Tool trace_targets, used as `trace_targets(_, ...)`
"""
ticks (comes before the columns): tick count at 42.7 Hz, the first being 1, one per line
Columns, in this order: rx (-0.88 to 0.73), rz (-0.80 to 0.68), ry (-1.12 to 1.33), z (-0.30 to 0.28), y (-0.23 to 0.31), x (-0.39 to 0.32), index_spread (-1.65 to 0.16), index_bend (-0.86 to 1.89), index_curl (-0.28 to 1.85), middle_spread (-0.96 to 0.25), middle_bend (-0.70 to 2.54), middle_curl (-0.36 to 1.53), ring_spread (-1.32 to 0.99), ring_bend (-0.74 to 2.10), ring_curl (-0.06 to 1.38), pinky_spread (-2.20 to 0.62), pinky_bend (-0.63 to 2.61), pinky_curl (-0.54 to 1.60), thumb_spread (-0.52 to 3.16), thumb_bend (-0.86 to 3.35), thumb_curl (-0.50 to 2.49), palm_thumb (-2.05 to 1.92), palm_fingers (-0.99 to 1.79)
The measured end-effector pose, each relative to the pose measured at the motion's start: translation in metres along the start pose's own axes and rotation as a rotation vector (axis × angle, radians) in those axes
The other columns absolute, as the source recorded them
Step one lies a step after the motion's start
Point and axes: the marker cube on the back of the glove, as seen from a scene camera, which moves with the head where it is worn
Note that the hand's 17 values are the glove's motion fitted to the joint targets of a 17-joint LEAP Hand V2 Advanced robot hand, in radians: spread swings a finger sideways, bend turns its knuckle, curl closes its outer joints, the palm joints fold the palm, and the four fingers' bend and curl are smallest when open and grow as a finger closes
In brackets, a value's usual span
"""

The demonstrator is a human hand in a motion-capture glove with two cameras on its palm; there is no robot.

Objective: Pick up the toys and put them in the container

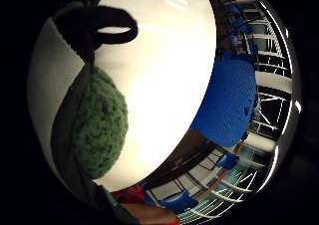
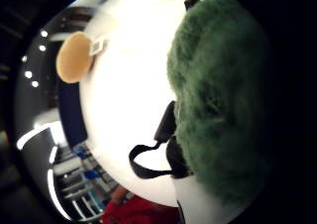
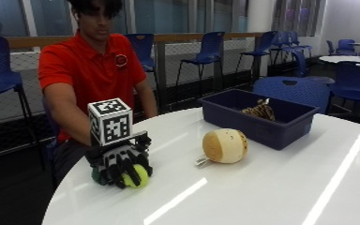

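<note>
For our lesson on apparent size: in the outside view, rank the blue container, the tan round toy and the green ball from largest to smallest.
1. Blue container, clearly largest.
2. Tan round toy.
3. Green ball, smallest, though the gloved right hand covers part of it, and it lies nearer the camera.

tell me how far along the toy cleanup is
Done: one striped toy already lies in the blue container. In hand: the gloved right hand has its grip curled round a green fuzzy ball, which sits low at the white table, not yet carried. Left: that ball, then the tan round plush lying beside the container.
</note>
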Motion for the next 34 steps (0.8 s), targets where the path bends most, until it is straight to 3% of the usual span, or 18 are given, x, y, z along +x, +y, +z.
trace_targets(10, 0.105, -0.019, 0.06, -0.002, 0.005, -0.014, -0.44, 0.3, 0.36, -0.15, 0.17, 0.09, -0.32, 1.0, 0.41, -0.36, 1.29, 0.45, 1.32, 0.14, 0.38, 0.3, 0.63)
trace_targets(21, 0.295, -0.062, 0.084, -0.003, 0.011, -0.02, -0.44, 0.23, 0.39, -0.3, 0.38, 0.18, -0.4, 1.2, 0.5, -0.4, 1.27, 0.48, 1.1, 0.19, 0.54, 0.54, 1.1)
trace_targets(34, 0.186, -0.062, 0.028, -0.023, 0.003, -0.033, -0.46, 0.44, 0.57, -0.38, 0.68, 0.32, -0.39, 1.28, 0.56, -0.42, 1.14, 0.49, 0.85, 0.2, 0.7, 0.63, 1.2)
